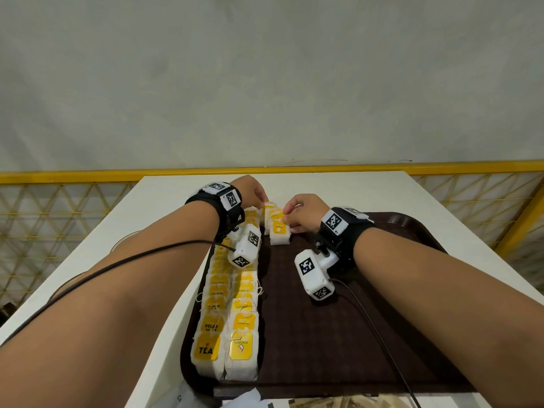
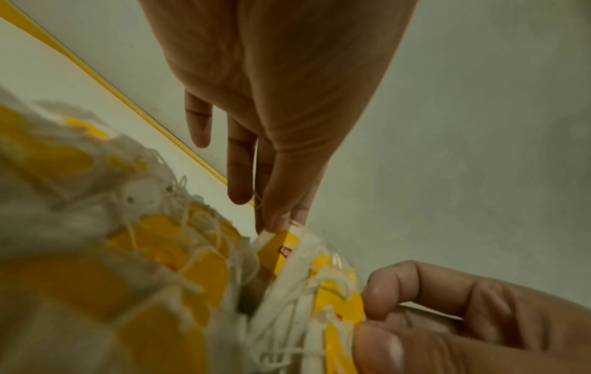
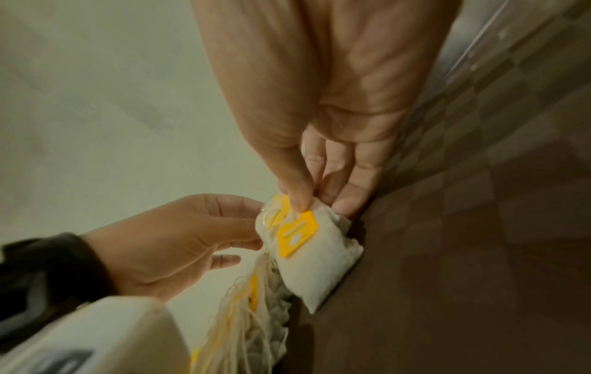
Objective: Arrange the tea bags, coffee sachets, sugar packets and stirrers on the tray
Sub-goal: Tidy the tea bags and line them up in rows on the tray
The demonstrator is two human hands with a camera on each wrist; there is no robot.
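Brown tray (image 1: 323,334) on white table (image 1: 368,195)

One dark brown textured plastic tray (image 1: 338,334) on one white rectangular table (image 1: 368,189). White paper tea bags with yellow tags (image 1: 240,322): two long overlapping rows along the tray's left side; exact count not readable, since the far bags are hidden by a forearm and blurred, roughly ten or more visible per row. A third short row (image 1: 278,228) at the far end shows about three bags. Hands: two, left hand (image 1: 250,191) and right hand (image 1: 303,212). Wrist-worn cameras: two.
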